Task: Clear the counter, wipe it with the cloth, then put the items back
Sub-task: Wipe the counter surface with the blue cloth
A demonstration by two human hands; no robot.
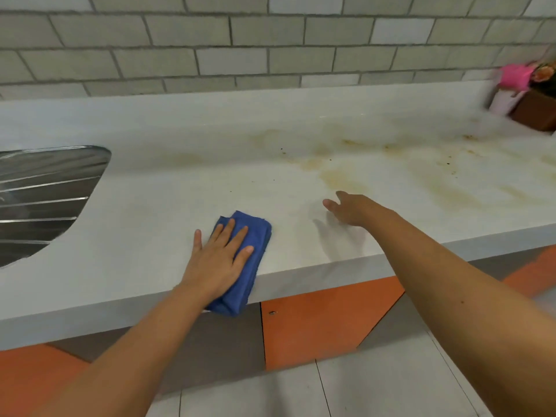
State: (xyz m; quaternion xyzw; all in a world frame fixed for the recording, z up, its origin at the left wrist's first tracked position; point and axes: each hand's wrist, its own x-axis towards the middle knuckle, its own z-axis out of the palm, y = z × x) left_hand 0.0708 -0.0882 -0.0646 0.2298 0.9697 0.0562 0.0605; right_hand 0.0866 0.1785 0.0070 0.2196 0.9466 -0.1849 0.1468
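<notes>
A folded blue cloth (pixel 254 236) lies at the front edge of the pale counter (pixel 180 182), its near end hanging a little over the edge. My left hand (pixel 218 260) lies flat on top of the cloth with the fingers spread. My right hand (pixel 355 209) hovers just above the counter to the right of the cloth, fingers apart and holding nothing. Yellow-brown stains (pixel 340 173) and dark specks mark the counter beyond my right hand.
A steel sink drainboard (pixel 45 194) is set into the counter at the left. At the far right by the tiled wall stand a pink item (pixel 514 75), a white container (pixel 502 100) and a brown box (pixel 535 111). Orange and grey cabinet fronts (pixel 319 323) sit below.
</notes>
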